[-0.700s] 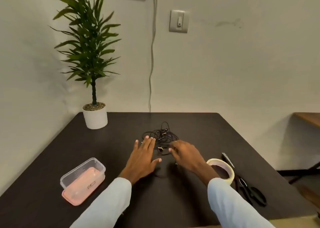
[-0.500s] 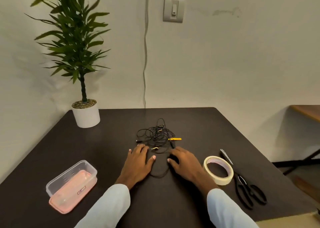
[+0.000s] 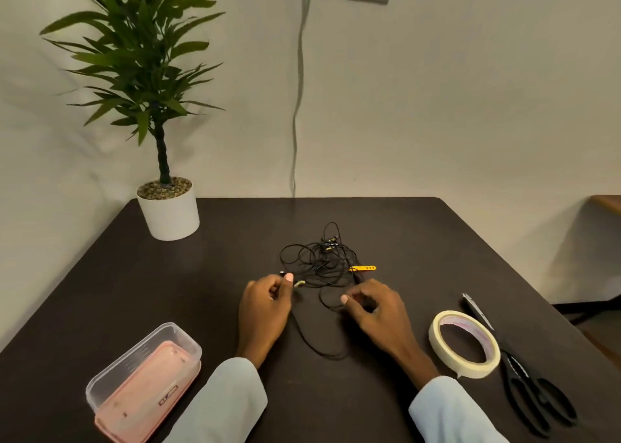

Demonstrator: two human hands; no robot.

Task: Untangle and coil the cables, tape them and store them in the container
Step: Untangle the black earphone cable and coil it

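Dark desk [image 3: 201, 291]: untangling just starting. Left hand [image 3: 265, 308] and right hand [image 3: 376, 311], fingers curled, seemingly pinching cable tangle [image 3: 319, 261] strands; next, tease loops apart.

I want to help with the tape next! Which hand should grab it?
Right hand, probably. The tape lies just beside it on the table, next to the scissors. The left hand is across the cables, nearer the container.
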